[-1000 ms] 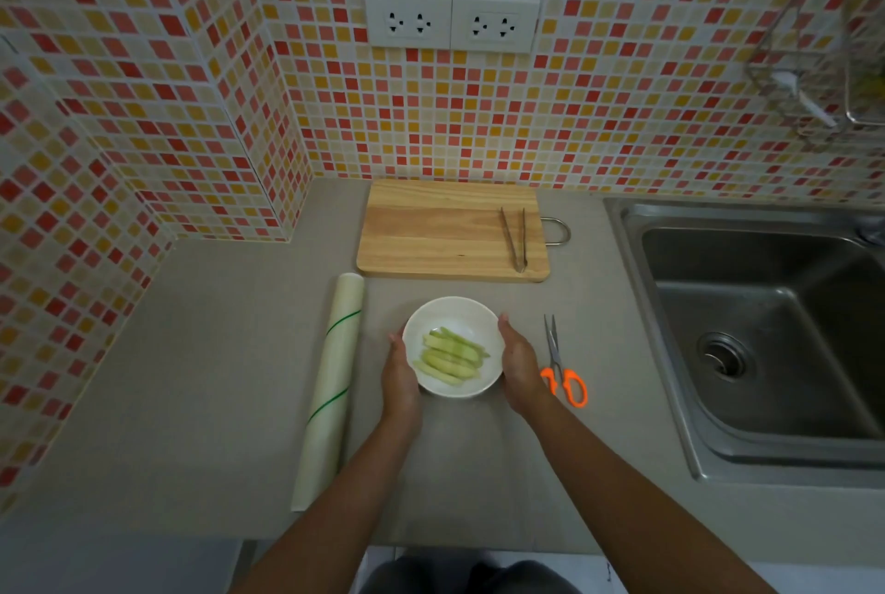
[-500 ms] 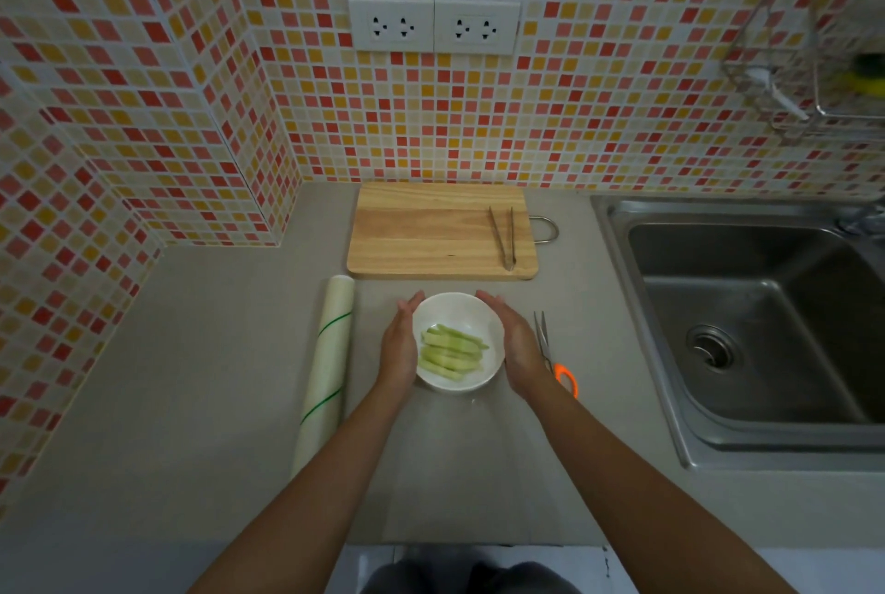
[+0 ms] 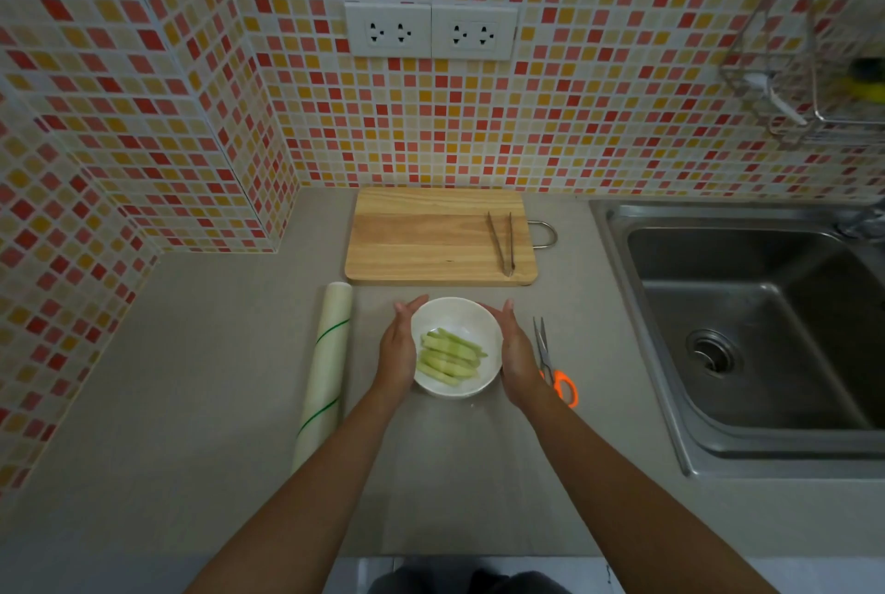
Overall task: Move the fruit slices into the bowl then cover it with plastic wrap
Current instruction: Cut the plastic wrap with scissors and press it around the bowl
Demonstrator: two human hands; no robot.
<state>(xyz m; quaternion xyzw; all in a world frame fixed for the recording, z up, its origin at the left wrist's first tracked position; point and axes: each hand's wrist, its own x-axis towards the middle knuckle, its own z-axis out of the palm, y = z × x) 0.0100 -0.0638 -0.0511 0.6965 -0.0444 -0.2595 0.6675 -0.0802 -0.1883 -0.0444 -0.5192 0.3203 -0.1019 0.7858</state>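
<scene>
The grey countertop [image 3: 201, 402] fills the lower view beneath a wall of red, orange and cream mosaic tiles [image 3: 598, 114]. At three o'clock a steel sink [image 3: 747, 335] is set into the counter, its drain [image 3: 711, 350] showing in the basin. At twelve o'clock from the bowl lies a wooden cutting board [image 3: 426, 236], with metal tongs [image 3: 502, 243] resting on its right part and a wire handle at its right edge. Above it, on the wall, sit two white double sockets [image 3: 431, 31]. A wire rack [image 3: 809, 86] hangs at two o'clock, its contents blurred.

At nine o'clock from the bowl, a roll of plastic wrap [image 3: 325, 368] lies lengthwise on the counter, marked with thin green lines. The white bowl [image 3: 456, 320] stands at the centre, just in front of the board, and the pale green fruit slices [image 3: 450, 358] lie inside it, towards its near side. The left hand [image 3: 400, 349] rests against the bowl's left wall, and the right hand [image 3: 515, 351] against its right wall; both have straight fingers laid flat along the rim, cupping the bowl without curling round it. Whether plastic film covers the bowl I cannot tell. At three o'clock, just beside the right hand, orange-handled scissors [image 3: 550, 363] lie partly hidden by the wrist.
</scene>
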